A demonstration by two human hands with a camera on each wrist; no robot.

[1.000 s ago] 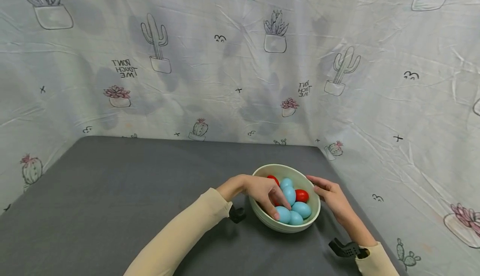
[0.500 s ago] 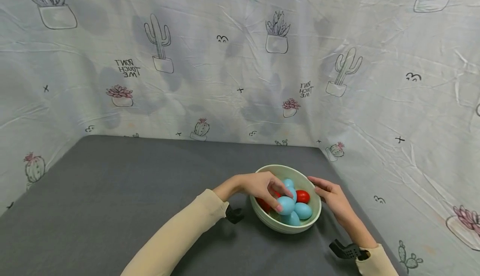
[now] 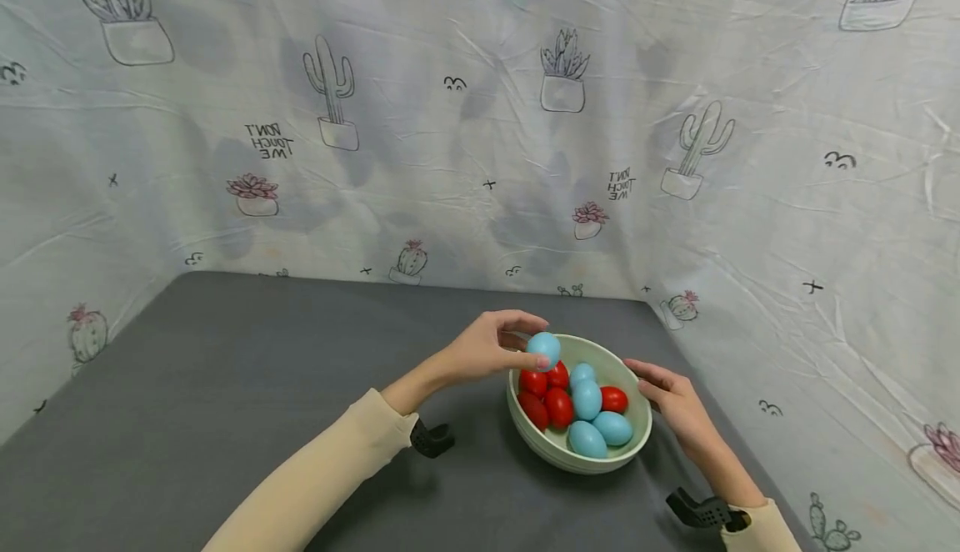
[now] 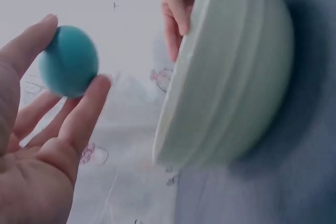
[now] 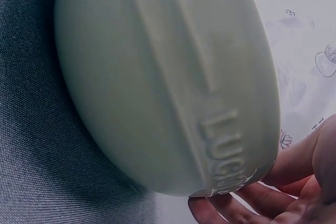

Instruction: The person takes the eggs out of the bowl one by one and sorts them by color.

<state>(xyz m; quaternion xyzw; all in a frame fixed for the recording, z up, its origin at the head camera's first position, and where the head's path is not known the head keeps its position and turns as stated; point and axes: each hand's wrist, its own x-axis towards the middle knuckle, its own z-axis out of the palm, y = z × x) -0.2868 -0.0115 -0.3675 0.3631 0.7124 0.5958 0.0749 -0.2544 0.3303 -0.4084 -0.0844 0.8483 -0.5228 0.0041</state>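
A pale green bowl [image 3: 555, 457] stands on the right part of the table, with several red eggs [image 3: 558, 408] and several light blue eggs [image 3: 587, 399] inside. My left hand [image 3: 483, 350] pinches one light blue egg [image 4: 68, 60] between thumb and fingertips, just above the bowl's left rim. In the left wrist view that egg is apart from the bowl, with air around it. My right hand [image 3: 678, 406] holds the bowl at its right rim. The right wrist view shows its fingers [image 5: 226, 209] against the bowl's outer wall, near raised lettering.
The table has a dark grey cloth [image 3: 315, 352]. A pale curtain [image 3: 420, 152] printed with cacti surrounds the table at the back and both sides. Each wrist wears a black band with a camera mount [image 3: 697, 509].
My left hand has lifted a light blue egg out of the bowl, up and to the left, uncovering the red eggs beneath. The right hand stays at the rim.
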